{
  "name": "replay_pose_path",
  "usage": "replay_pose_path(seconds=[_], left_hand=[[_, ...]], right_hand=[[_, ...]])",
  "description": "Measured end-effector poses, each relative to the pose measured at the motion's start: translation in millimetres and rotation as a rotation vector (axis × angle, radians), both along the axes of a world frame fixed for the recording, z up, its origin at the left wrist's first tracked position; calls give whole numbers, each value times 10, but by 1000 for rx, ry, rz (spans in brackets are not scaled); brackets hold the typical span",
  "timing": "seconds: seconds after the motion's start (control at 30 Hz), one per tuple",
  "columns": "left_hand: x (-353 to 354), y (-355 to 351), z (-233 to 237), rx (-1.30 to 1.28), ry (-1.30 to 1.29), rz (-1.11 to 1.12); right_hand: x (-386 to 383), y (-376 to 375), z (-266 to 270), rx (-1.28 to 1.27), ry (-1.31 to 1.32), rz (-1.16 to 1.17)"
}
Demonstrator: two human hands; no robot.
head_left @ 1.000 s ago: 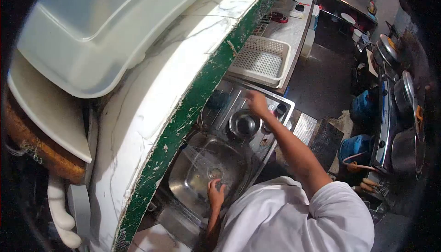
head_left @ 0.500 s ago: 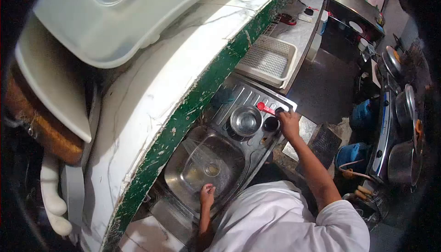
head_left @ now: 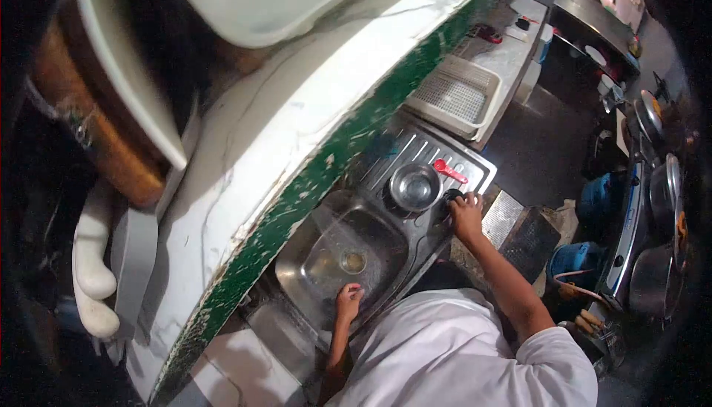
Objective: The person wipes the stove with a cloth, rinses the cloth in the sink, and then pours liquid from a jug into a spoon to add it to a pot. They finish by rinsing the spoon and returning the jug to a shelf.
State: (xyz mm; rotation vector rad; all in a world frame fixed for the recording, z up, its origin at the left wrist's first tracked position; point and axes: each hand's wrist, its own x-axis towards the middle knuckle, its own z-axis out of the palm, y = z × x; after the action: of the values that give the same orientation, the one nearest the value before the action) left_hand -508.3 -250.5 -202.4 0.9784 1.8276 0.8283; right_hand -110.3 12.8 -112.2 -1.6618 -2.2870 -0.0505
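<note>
My right hand [head_left: 466, 215] is at the right edge of the steel drainboard, its fingers closed on a small black round lid [head_left: 452, 196]. The dark jar beneath the lid is mostly hidden by the hand. Left of it stands a round steel bowl [head_left: 414, 187]. Just behind the bowl, a red measuring spoon [head_left: 450, 171] lies on the drainboard. My left hand [head_left: 348, 303] hovers over the near side of the steel sink basin [head_left: 308, 258]. Its fingers are loosely curled and apart, with nothing visible in them.
A white plastic basket [head_left: 452, 95] stands on the counter beyond the drainboard. The green-edged marble ledge [head_left: 297, 132] rises along the left, with plastic containers on it. To the right are a stove [head_left: 627, 218] with pots and a blue gas cylinder [head_left: 575, 258].
My right hand has lowered the black lid toward the dark jar, away from the red spoon's handle. My left hand stays over the sink. The whole view has shifted slightly.
</note>
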Motion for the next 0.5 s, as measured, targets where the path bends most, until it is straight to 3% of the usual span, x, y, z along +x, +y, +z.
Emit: replay_pose_path(seconds=[0.03,0.17,0.23,0.33,0.37,0.4,0.43,0.47,0.5], left_hand=[[-14,12,-32,-22,-203,72],[257,215,317,-131,-275,146],[484,440,521,-118,-772,301],[684,767,543,-17,-696,162],[491,830,21,-18,-665,-26],[387,838,-300,-13,-666,-40],[308,832,-552,-17,-432,-69],[241,803,-819,-20,-198,-95],[191,716,-1170,-53,-177,-6]], right_hand=[[-90,-100,158,-3,33,61],[-675,-623,203,-168,89,391],[-1013,-827,241,-207,16,649],[-1500,-929,-126,-297,-49,944],[-1550,-994,-115,-290,-53,933],[-1593,-1039,-100,-261,70,912],[-1600,-1028,-71,-229,192,889],[-1545,-982,-32,-222,188,880],[-1443,-949,21,-234,149,821]])
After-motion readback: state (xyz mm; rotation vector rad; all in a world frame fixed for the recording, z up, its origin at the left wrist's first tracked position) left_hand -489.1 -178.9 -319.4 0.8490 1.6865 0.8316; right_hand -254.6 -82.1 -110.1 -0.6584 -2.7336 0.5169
